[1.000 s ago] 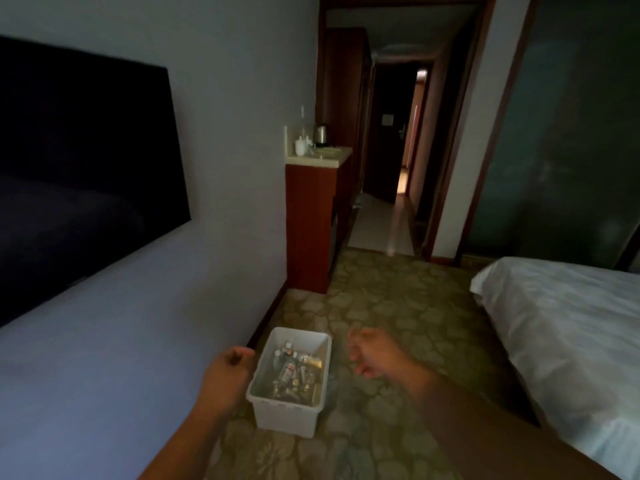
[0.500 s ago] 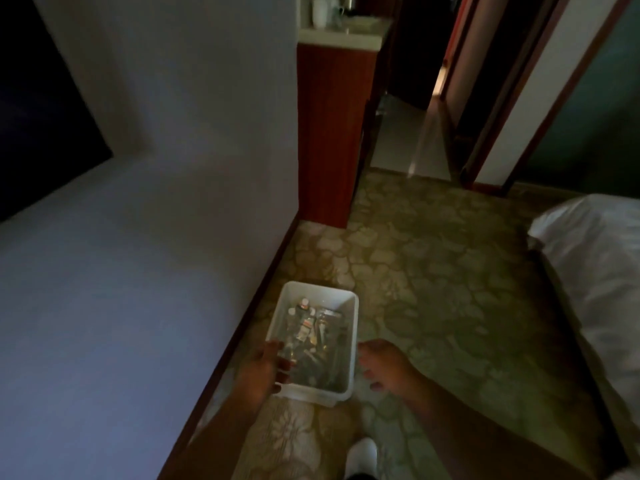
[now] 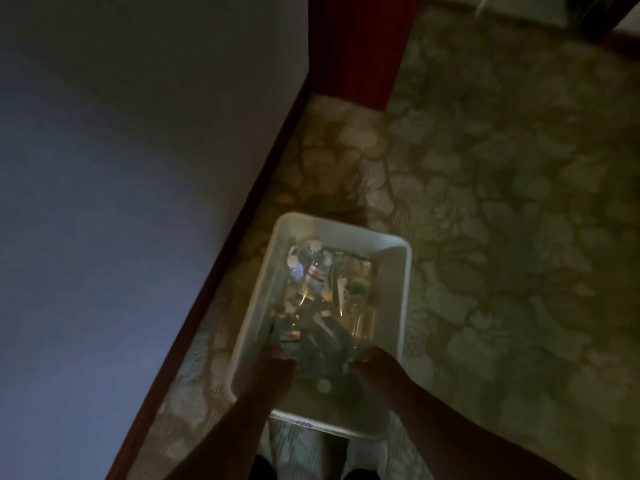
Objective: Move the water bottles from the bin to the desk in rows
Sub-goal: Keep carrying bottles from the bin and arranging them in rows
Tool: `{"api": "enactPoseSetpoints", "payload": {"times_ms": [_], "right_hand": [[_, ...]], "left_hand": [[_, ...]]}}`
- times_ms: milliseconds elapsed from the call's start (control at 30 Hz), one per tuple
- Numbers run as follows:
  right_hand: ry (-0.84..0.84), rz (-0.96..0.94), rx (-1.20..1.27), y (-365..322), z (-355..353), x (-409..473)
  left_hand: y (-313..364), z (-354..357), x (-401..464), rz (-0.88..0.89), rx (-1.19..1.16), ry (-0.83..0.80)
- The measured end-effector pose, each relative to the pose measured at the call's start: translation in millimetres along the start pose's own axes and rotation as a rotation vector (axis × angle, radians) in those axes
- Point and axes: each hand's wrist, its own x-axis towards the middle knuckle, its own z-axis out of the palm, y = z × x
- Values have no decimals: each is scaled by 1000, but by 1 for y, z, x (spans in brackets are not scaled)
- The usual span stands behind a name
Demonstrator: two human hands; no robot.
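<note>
A white plastic bin (image 3: 391,296) sits on the patterned carpet beside the wall, seen from above in dim light. Several clear water bottles (image 3: 332,292) with white caps lie jumbled inside it. My left hand (image 3: 268,370) reaches down into the bin's near left part, among the bottles. My right hand (image 3: 375,367) is inside the near right part, fingers down among the bottles. The fingertips of both hands are dark and blurred, so I cannot tell whether either grips a bottle. The desk is out of view.
A grey wall (image 3: 121,202) with a dark red skirting board (image 3: 239,237) runs along the bin's left. A red-brown wooden cabinet (image 3: 360,46) stands at the top. Patterned carpet (image 3: 502,202) spreads to the right.
The view has tilted sharply down and closer to the bin. Both hands moved from beside the bin's rim into it, among the bottles.
</note>
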Motion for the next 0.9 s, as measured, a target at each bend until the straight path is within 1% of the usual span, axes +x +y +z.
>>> {"api": "enactPoseSetpoints", "payload": {"times_ms": [67, 133, 233, 267, 333, 367, 433, 467, 500, 567, 600, 633, 733, 767, 833, 867, 900], "right_hand": [[-27, 16, -57, 7, 24, 55], [-15, 25, -41, 11, 48, 109], [77, 10, 32, 13, 83, 185], [98, -4, 62, 14, 93, 208], [98, -44, 92, 20, 114, 245], [87, -60, 49, 25, 123, 262], [80, -70, -188, 34, 139, 288], [91, -47, -254, 38, 146, 299], [104, 5, -233, 39, 150, 307], [143, 98, -137, 40, 155, 320], [126, 107, -108, 40, 154, 323], [106, 94, -72, 40, 153, 326], [62, 21, 35, 34, 140, 324], [73, 6, 81, 30, 133, 317], [60, -4, 186, 24, 122, 292], [-13, -17, 272, 22, 119, 273], [-98, -22, 340, 22, 117, 252]], "left_hand": [[-12, 22, 52, -28, 46, -38], [-19, 41, 102, 4, 90, -25], [-40, 68, 174, -10, 201, 153], [-48, 78, 197, -18, 166, 176], [-61, 97, 227, -50, -1, 95], [-63, 106, 239, -83, -78, 62], [-68, 122, 253, -142, -179, 111], [-71, 127, 257, -155, -185, 162], [-72, 130, 259, -143, -158, 210], [-77, 128, 260, -54, -40, 219], [-80, 124, 260, -19, -36, 198], [-80, 119, 258, 7, -84, 168], [-72, 91, 240, 48, -318, 65], [-65, 79, 232, 7, -438, -10], [-53, 57, 214, -149, -700, -203], [-51, 46, 203, -183, -780, -285], [-47, 37, 189, -171, -800, -332]]}}
